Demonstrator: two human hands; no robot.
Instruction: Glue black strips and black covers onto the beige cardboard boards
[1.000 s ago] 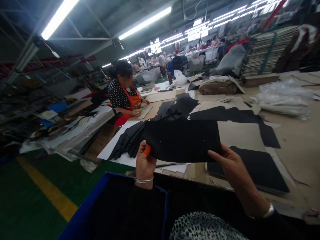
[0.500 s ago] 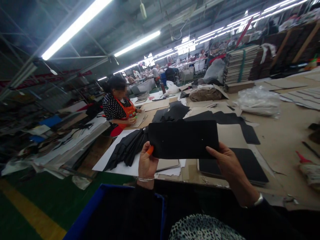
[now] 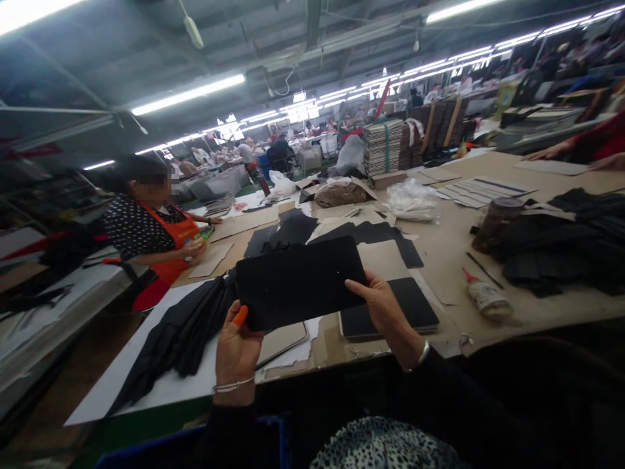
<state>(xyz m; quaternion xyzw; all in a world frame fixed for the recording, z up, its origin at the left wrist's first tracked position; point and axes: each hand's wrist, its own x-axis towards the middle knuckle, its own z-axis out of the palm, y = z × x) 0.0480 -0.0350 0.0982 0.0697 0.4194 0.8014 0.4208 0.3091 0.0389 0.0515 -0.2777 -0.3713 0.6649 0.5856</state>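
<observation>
A flat black rectangular panel [image 3: 300,280] with rounded corners and small light specks is held up over the table's near edge. My left hand [image 3: 239,345] grips its lower left corner, an orange cover on the thumb. At the panel's right end, my right hand [image 3: 383,306] pinches it with the thumb on the face towards me. Behind and below my right hand lies a stack of black panels [image 3: 413,306]. A beige board [image 3: 283,342] rests under the held panel, and fanned black strips [image 3: 180,339] lie to the left on white sheeting.
A co-worker in an orange apron [image 3: 170,234] works at the table's left side; another person's red sleeve [image 3: 610,140] shows at the far right. A bottle with a red tip [image 3: 488,296], black fabric [image 3: 556,244] and a plastic bag [image 3: 413,198] lie on the table. A blue bin [image 3: 146,456] stands below.
My view has turned to the right, bringing the bottle, the black fabric and the second person into sight. Both hands still hold the panel, which now tilts with its right end higher.
</observation>
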